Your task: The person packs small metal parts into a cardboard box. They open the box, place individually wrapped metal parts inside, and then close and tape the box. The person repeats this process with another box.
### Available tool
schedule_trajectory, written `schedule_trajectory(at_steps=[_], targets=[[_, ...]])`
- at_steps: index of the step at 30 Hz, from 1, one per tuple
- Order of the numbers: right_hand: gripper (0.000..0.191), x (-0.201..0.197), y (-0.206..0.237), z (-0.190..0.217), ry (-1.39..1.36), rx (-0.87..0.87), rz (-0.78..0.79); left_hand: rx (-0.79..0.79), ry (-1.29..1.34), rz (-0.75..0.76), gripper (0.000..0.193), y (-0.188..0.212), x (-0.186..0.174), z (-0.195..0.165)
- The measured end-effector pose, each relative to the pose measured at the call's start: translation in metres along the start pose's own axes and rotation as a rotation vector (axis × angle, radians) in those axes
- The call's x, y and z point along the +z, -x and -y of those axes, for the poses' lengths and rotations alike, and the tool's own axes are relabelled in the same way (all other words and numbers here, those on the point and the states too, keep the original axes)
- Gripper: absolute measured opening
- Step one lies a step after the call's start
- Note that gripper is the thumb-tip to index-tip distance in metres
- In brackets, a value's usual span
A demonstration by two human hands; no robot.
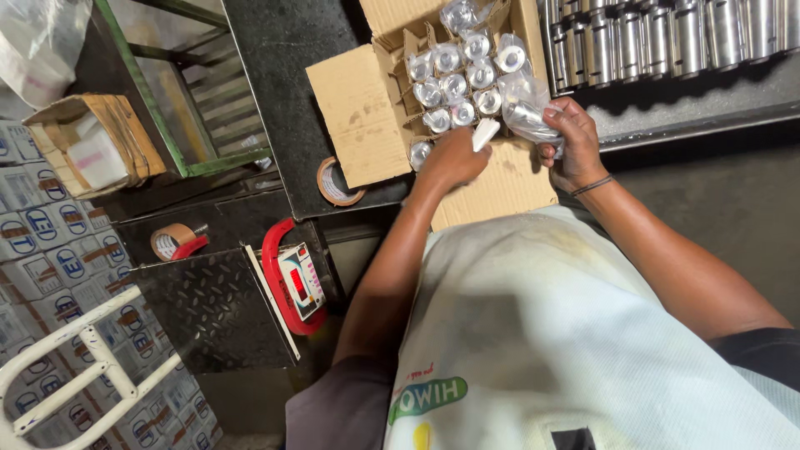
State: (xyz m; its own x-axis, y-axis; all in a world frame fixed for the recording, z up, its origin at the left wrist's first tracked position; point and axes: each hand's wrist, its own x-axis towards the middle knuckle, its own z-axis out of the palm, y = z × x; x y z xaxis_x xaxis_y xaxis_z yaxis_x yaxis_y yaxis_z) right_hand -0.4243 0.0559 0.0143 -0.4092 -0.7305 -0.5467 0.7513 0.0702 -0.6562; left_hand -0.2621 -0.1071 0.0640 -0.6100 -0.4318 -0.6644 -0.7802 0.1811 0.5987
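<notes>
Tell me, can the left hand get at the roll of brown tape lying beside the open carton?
Probably yes. The left hand is at the carton's near edge, and the tape roll lies uncovered on the dark surface beside that carton, with nothing between them. The hand does hold a small white piece.

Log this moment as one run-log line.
left hand: over open carton | right hand: holds bagged metal part | tape roll: beside carton

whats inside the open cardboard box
The cardboard box holds rows of shiny metal cylinders, each in clear plastic. The left hand and right hand cover its near edge; lower layers are hidden.
</notes>
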Motion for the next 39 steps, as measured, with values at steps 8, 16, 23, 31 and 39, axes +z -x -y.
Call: schedule_trajectory(at_steps=[8,16,23,31,39], targets=[[0.012,-0.007,-0.002,0.008,-0.094,0.038,0.069,-0.244,0.072,-0.263,0.021,-0.042,0.038,-0.021],[0.016,-0.019,-0.003,0.007,-0.23,0.114,0.1,-0.254,-0.233,-0.475,0.019,-0.05,0.057,-0.017],[0.019,0.011,0.016,0.029,-0.014,0.075,0.154,-0.214,-0.153,-0.431,0.022,-0.037,0.041,-0.019],[0.031,0.073,-0.012,0.05,1.805,-0.692,0.392,-0.109,0.223,-0.284,0.026,-0.033,0.017,0.007],[0.056,0.074,-0.062,0.058,2.005,-0.179,0.291,-0.284,1.117,0.252,0.021,-0.013,0.029,0.018]])
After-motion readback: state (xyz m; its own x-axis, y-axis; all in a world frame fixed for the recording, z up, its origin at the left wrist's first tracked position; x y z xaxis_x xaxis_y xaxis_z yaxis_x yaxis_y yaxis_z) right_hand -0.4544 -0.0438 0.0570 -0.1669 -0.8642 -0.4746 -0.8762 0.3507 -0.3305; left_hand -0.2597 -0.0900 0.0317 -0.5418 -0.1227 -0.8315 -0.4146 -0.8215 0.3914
